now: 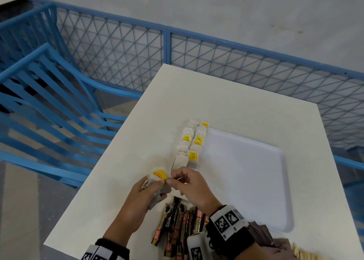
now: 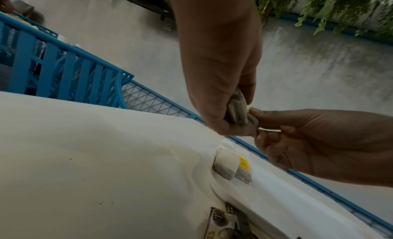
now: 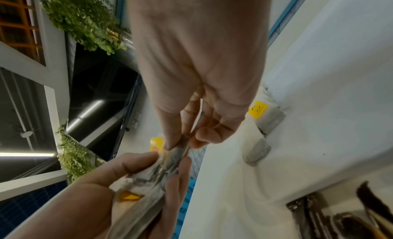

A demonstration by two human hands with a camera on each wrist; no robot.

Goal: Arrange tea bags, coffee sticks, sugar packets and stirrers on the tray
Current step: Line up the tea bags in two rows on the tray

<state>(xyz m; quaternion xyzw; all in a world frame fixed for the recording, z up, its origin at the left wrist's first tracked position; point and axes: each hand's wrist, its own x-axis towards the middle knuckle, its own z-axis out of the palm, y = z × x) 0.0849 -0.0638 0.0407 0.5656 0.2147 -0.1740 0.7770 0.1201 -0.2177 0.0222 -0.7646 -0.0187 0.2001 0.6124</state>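
My left hand (image 1: 152,187) grips a bunch of tea bags (image 1: 158,176) with yellow tags, just above the table. My right hand (image 1: 173,179) pinches the edge of one bag in that bunch. The right wrist view shows this pinch on the grey bag (image 3: 179,152), with the left hand (image 3: 89,197) curled round the rest. Several tea bags (image 1: 192,143) lie in two rows along the left edge of the white tray (image 1: 256,181). Brown coffee sticks (image 1: 177,224) lie piled near the table's front edge, under my right wrist.
Dark brown packets (image 1: 260,234) and pale stirrers (image 1: 301,253) lie at the bottom right corner. A blue chair (image 1: 49,102) stands left of the white table (image 1: 118,171). A blue mesh fence (image 1: 236,66) runs behind it.
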